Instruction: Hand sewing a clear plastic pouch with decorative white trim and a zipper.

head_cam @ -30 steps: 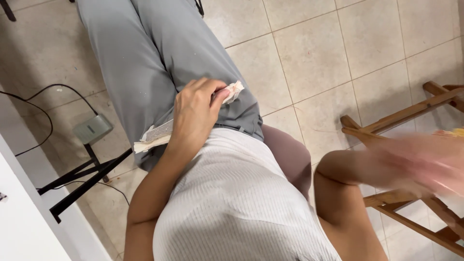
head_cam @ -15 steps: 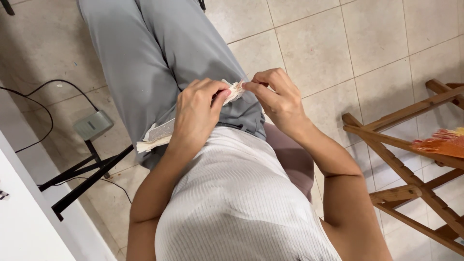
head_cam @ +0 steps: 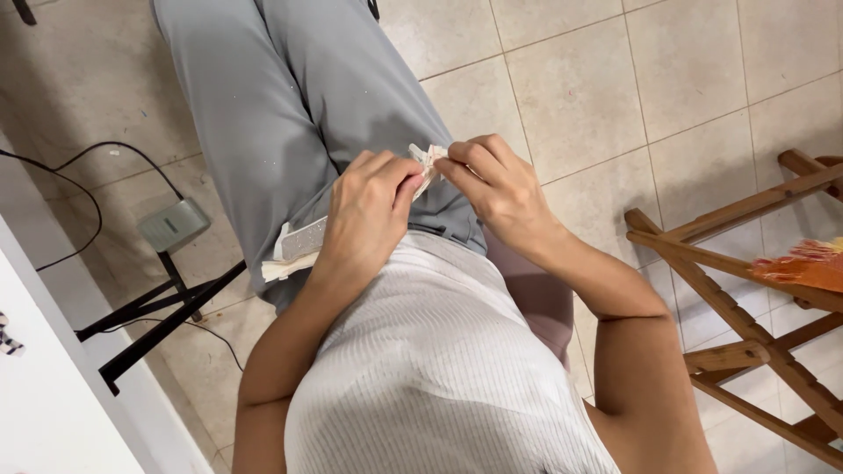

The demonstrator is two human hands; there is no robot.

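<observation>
I look down at my lap, where grey trousers (head_cam: 290, 105) and a white ribbed top (head_cam: 430, 360) fill the view. My left hand (head_cam: 369, 215) is closed around a pale, flat strip-like object (head_cam: 299, 246) whose lower end sticks out toward the left. At its upper end sits a small white frayed bit (head_cam: 428, 158). My right hand (head_cam: 496, 189) pinches that bit with thumb and forefinger, its fingertips touching those of the left hand.
A wooden folding frame (head_cam: 746, 290) with orange cloth (head_cam: 808, 263) stands at the right. At the left are black metal legs (head_cam: 149, 316), a small grey box (head_cam: 174, 226) with black cable, and a white surface edge (head_cam: 53, 386). Beige tiles cover the floor.
One second ago my right hand was off to the right, blurred near the wooden frame. It has come in to the lap and now pinches the white bit. The left hand stayed put.
</observation>
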